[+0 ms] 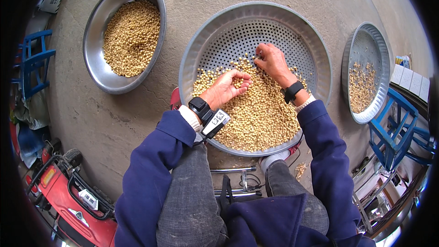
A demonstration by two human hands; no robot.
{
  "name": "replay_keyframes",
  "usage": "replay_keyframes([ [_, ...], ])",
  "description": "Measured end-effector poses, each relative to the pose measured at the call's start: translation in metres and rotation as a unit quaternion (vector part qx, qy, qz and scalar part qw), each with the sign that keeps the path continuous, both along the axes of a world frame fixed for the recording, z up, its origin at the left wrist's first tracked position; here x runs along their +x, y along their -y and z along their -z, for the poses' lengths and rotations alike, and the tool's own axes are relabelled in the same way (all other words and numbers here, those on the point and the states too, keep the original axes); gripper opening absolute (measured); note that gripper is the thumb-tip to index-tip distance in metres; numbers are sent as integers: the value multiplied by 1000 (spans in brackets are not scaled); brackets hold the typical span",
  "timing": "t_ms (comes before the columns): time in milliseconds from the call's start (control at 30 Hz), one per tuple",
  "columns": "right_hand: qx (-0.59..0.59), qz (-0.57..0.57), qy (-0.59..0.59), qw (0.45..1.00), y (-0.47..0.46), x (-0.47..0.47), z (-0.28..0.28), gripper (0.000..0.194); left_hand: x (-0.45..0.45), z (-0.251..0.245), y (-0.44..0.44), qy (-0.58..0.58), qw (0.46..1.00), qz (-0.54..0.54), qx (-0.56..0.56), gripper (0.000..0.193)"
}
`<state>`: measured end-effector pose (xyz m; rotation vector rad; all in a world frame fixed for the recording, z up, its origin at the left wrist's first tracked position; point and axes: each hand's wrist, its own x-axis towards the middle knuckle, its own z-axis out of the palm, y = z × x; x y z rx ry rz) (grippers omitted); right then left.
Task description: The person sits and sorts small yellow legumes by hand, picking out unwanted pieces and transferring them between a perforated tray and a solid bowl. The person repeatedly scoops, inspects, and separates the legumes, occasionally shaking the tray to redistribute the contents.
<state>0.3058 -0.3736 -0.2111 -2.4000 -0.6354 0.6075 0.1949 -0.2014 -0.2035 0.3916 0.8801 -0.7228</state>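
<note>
A large round grey sieve (253,29) with a perforated bottom sits on the floor before me. Pale yellow soybeans (260,120) cover its near and middle part, leaving the far holes bare. Cupped over the beans, my left hand (230,84) holds several soybeans in its palm, fingers curled around them. My right hand (272,62) is at the far edge of the bean heap. Its thumb and index finger are bent toward each other near a bean; whether something is pinched between them I cannot tell. Each wrist wears a black strap.
At the upper left, a steel basin (94,46) holds a heap of soybeans. A grey tray (370,43) with bean debris stands at the right, beside a blue stool (392,133). Another blue stool (36,63) and a red vehicle (68,192) are at the left.
</note>
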Motion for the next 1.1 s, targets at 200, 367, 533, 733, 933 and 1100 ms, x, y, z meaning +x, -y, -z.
replay_keyframes([
  [200,-45,-72,54,995,-18,-6,7,9,-1,4,0,-1,1000,14,9,23],
  [367,46,-25,35,998,-21,-21,-19,13,-2,1,1,-21,999,-15,43,24],
  [533,198,106,-85,971,8,-34,-38,17,5,-7,-1,-34,999,-21,-3,19],
  [733,-93,196,24,976,91,0,-24,14,6,-9,-8,8,1000,-7,8,17],
  [933,-44,155,-68,985,90,0,-12,9,2,-5,-5,20,1000,17,14,16],
  [1100,-37,166,-60,984,83,0,-19,9,2,-3,-4,10,1000,14,0,16],
])
